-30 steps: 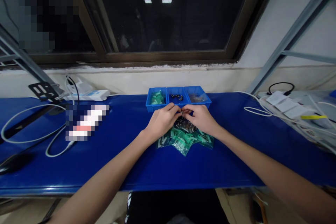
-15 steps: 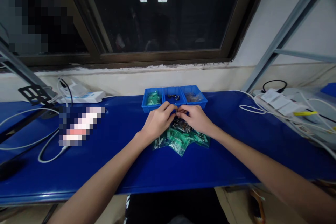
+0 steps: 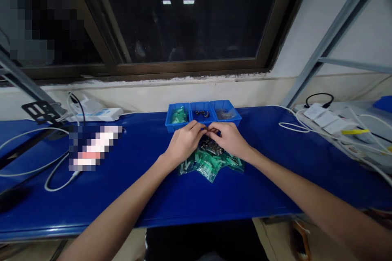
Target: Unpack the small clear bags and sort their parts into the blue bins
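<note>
Blue bins [image 3: 196,118] stood at 12 o'clock, presumably for reach; left hand [image 3: 184,140] and right hand [image 3: 230,138] pinched closed on an indistinct part [image 3: 207,129].

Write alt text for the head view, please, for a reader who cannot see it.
A person's left hand and right hand meet at green bags and dark parts piled on a blue table; anything pinched between them is too small to tell. Behind stand three blue bins, below a dark window.
</note>
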`<state>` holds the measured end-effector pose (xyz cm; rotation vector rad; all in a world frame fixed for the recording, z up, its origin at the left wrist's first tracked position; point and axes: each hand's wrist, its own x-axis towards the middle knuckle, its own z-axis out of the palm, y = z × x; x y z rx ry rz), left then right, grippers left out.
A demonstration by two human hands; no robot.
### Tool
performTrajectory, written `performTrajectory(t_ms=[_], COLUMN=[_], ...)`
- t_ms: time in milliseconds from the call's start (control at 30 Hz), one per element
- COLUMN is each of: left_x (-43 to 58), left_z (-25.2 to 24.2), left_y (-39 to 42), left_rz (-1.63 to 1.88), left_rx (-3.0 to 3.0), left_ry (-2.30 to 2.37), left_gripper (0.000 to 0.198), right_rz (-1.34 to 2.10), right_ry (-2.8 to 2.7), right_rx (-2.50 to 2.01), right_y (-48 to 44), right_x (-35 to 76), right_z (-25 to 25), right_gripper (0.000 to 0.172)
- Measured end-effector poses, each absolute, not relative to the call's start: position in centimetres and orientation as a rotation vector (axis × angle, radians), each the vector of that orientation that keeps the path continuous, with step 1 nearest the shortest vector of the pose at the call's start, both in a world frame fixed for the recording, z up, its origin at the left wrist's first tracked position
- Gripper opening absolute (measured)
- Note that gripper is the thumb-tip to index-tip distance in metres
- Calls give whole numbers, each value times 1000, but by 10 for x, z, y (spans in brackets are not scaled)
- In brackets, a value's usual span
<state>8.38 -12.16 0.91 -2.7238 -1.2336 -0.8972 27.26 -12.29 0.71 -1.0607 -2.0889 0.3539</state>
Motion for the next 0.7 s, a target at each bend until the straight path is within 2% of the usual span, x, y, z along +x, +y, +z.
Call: performTrajectory(t_ms=[333,700], left_x=[83,82], left_z=[10,12], left_y=[-123,-123], left_rz=[-843,-753], left_rx=[-2688,-2691], left_ry=[-1255,-1204], left_gripper=[29,24], right_rz=[301,299], right_ry=[-2038,-2031], right_rx=[-1038,-1014], right_y=[-126,-130], right_x=[271,270], right_z=[8,13], right_gripper=[12,13])
